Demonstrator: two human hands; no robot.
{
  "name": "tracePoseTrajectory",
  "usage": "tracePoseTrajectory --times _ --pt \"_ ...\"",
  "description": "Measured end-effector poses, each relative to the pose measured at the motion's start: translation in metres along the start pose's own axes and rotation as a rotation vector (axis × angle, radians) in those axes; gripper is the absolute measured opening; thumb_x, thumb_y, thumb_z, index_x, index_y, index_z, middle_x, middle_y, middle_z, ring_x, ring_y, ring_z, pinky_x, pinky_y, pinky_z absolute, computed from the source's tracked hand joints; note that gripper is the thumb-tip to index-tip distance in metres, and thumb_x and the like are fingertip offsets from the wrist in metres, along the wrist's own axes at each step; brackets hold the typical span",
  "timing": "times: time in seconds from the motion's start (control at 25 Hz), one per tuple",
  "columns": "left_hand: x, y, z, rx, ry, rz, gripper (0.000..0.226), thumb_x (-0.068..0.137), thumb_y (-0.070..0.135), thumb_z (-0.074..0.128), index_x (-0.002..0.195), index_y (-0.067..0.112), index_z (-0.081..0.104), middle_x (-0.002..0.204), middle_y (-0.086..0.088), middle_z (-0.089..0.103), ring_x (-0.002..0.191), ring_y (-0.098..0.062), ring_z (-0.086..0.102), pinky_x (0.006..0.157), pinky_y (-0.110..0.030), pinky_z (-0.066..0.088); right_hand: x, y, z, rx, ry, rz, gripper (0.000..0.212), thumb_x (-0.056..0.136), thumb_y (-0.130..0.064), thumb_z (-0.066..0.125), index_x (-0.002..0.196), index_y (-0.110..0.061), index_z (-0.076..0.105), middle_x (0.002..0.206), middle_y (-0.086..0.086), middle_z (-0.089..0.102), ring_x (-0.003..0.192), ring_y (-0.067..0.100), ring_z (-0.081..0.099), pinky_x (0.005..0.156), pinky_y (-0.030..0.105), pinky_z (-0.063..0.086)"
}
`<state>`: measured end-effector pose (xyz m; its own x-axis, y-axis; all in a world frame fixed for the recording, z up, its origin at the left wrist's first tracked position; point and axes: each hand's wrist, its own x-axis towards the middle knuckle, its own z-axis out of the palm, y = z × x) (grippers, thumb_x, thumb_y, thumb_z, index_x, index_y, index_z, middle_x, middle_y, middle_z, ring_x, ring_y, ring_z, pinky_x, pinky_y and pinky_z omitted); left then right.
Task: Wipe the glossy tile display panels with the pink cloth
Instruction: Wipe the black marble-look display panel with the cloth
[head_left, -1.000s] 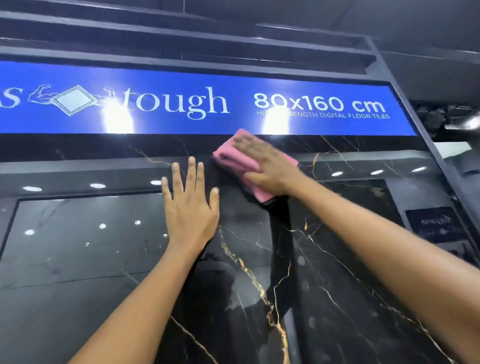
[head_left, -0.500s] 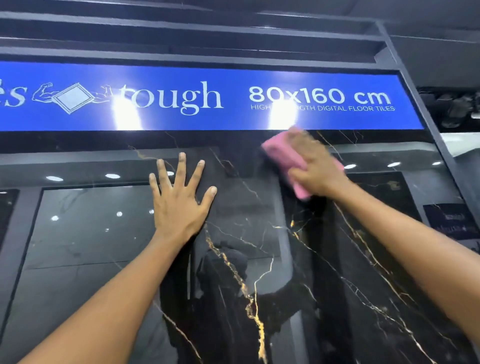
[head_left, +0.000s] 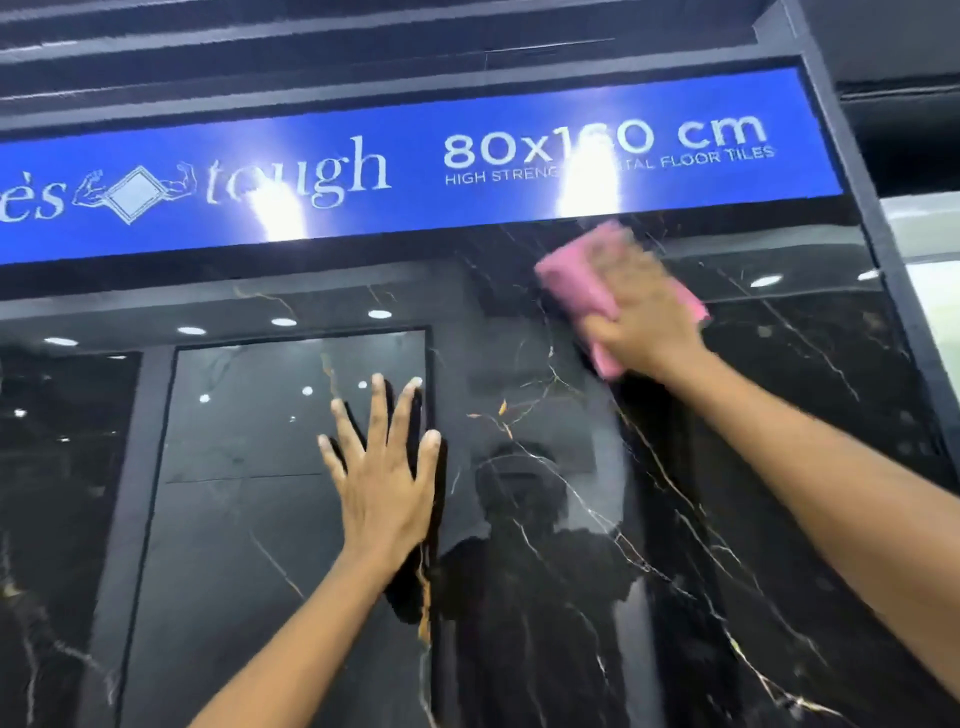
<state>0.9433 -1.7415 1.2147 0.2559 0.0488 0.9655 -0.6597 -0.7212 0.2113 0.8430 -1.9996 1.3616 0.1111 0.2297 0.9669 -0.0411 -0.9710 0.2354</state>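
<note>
Two bare forearms reach up and away from the camera to a glossy black tile panel (head_left: 545, 597) with gold and white veins.

Left hand (head_left: 382, 480): flat on the panel, fingers straight and spread, palm against the surface just left of centre. Holds nothing. Its dark reflection shows right beside it.

Right hand (head_left: 636, 312): higher and to the right, laid over the pink cloth (head_left: 576, 283) and pressing it to the panel. Hand is motion-blurred; cannot tell whether the fingers lie flat on the cloth or curl round its edge.

Pink cloth: sits near the upper right of the panel, just under the blue sign (head_left: 415, 171). Pink shows left of the hand, below the wrist and at the right of the knuckles.

Panel surface: mirror-like. Carries a dim reflection of a person's head and shoulders at centre, reflected round ceiling lights across its upper band, and a reflected dark-framed rectangle at left.

Blue sign, farther up: white text "tough", "80x160 cm", "FLOOR TILES"; two bright glare patches wash out parts of it.

Dark frame post (head_left: 883, 249) borders the panel at the right.
</note>
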Motion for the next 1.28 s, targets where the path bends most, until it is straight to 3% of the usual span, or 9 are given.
tracePoseTrajectory --times 0.12,0.28,0.36,0.6,0.68,0.84,1.0,1.08,1.28 --pt "-0.012 -0.009 0.009 0.153 -0.007 0.017 0.062 0.092 0.063 0.006 0.150 0.044 -0.006 0.158 0.021 -0.022 0.146 -0.019 -0.029 0.119 -0.048 -0.013 0.007 0.013 -0.009 0.055 0.024 0.397 0.085 0.075 -0.042 0.032 0.151 -0.006 0.025 0.159 0.016 0.018 0.148 0.030 0.013 0.119 0.038 0.005" --pt "-0.015 -0.010 0.013 0.171 0.032 0.016 0.061 0.096 0.058 0.014 0.153 0.041 0.001 0.161 0.018 -0.010 0.150 -0.023 -0.016 0.120 -0.050 -0.006 -0.087 -0.040 0.034 0.049 -0.130 -0.530 0.080 0.070 -0.036 0.043 0.142 -0.001 0.044 0.149 0.018 0.040 0.140 0.034 0.035 0.116 0.039 0.017" --pt "-0.015 -0.010 0.014 0.179 0.041 0.023 0.061 0.097 0.057 0.015 0.154 0.039 0.004 0.162 0.016 -0.006 0.150 -0.025 -0.012 0.120 -0.051 -0.003 -0.083 -0.016 0.026 0.011 -0.162 -0.724 0.075 0.072 -0.035 0.046 0.139 -0.001 0.048 0.147 0.016 0.044 0.138 0.031 0.039 0.115 0.041 0.022" --pt "-0.016 -0.013 0.018 0.178 0.063 0.036 0.060 0.098 0.054 0.019 0.155 0.037 0.008 0.163 0.014 -0.002 0.151 -0.026 -0.010 0.120 -0.051 -0.002 0.036 0.025 -0.015 0.033 0.021 0.392 0.080 0.080 -0.039 0.038 0.151 -0.007 0.025 0.159 0.013 0.020 0.147 0.030 0.013 0.120 0.041 0.007" --pt "-0.017 -0.014 0.018 0.167 0.068 0.044 0.060 0.098 0.053 0.019 0.155 0.037 0.009 0.163 0.014 -0.001 0.151 -0.025 -0.010 0.120 -0.050 -0.002 0.038 -0.024 -0.003 0.114 -0.043 0.237 0.085 0.073 -0.041 0.038 0.152 -0.011 0.024 0.158 0.012 0.022 0.146 0.028 0.015 0.119 0.039 0.007" --pt "-0.017 -0.014 0.017 0.155 0.082 0.053 0.060 0.098 0.052 0.020 0.155 0.036 0.010 0.164 0.013 0.001 0.151 -0.023 -0.011 0.120 -0.049 -0.003 0.018 -0.046 0.009 0.008 -0.299 -0.585 0.086 0.071 -0.050 0.031 0.152 -0.021 0.028 0.159 0.000 0.021 0.147 0.017 0.016 0.117 0.034 0.009" --pt "-0.017 -0.018 0.019 0.147 0.088 0.062 0.059 0.098 0.052 0.020 0.155 0.036 0.012 0.164 0.013 0.001 0.151 -0.022 -0.012 0.121 -0.049 -0.004 0.057 0.027 -0.016 0.094 -0.036 0.156 0.085 0.071 -0.047 0.035 0.152 -0.022 0.028 0.161 -0.002 0.020 0.149 0.017 0.012 0.118 0.035 0.009" --pt "-0.018 -0.018 0.020 0.147 0.096 0.062 0.059 0.098 0.052 0.021 0.155 0.036 0.011 0.163 0.013 0.002 0.151 -0.022 -0.011 0.121 -0.048 -0.004 0.035 0.020 -0.012 0.090 -0.009 0.200 0.083 0.073 -0.044 0.036 0.152 -0.021 0.029 0.160 -0.002 0.020 0.149 0.018 0.012 0.119 0.045 0.011" --pt "-0.019 -0.016 0.019 0.166 0.072 0.060 0.060 0.098 0.052 0.021 0.155 0.034 0.013 0.164 0.010 0.004 0.151 -0.027 -0.007 0.120 -0.050 -0.003 -0.104 -0.044 0.025 0.020 -0.250 -0.765 0.079 0.072 -0.041 0.043 0.148 -0.018 0.039 0.155 0.002 0.032 0.146 0.022 0.024 0.119 0.041 0.014"
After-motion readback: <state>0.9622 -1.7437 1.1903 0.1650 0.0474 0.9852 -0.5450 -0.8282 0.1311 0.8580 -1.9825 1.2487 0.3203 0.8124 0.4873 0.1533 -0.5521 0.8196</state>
